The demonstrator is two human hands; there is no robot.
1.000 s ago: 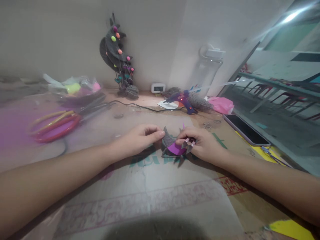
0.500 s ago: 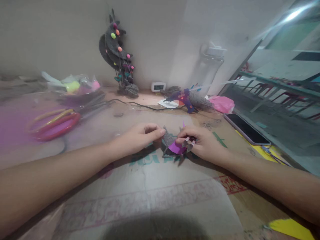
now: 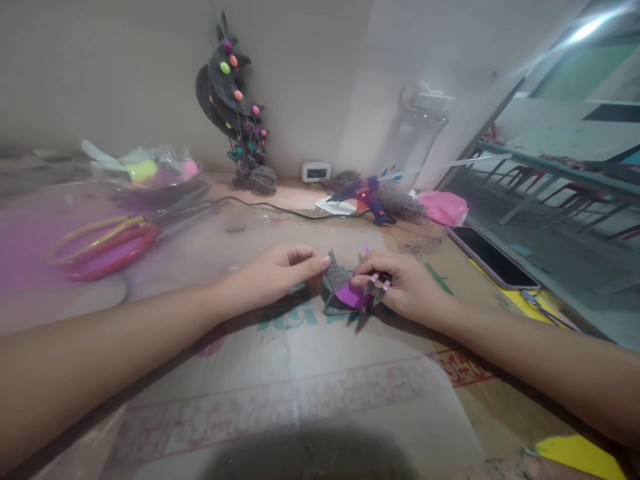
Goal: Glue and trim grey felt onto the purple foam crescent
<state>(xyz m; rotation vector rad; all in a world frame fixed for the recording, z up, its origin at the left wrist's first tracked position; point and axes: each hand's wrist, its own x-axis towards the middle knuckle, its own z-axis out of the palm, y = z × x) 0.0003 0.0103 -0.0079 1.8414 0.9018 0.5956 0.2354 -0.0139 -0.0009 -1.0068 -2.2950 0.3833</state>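
A purple pointed cutout (image 3: 353,296), partly wound with grey yarn (image 3: 338,275), is held between my two hands above the cardboard. My left hand (image 3: 295,268) pinches the yarn-covered tip at its left between thumb and forefinger. On the other side, my right hand (image 3: 400,283) has its fingers closed on the purple part. A small metal tool with two short blades (image 3: 377,288), perhaps snips, sticks out from the right hand's curled fingers; most of it is hidden.
Large red-and-yellow-handled scissors (image 3: 115,247) lie left. Behind are a purple glue gun (image 3: 367,197) with a lit red light, grey yarn (image 3: 403,201), a clear bottle (image 3: 423,140), a white digital clock (image 3: 316,172) and a decorated grey crescent (image 3: 225,87). A phone (image 3: 493,257) lies right.
The view has shifted very slightly. Both hands keep the same hold on the purple cutout, which tilts a little at most.
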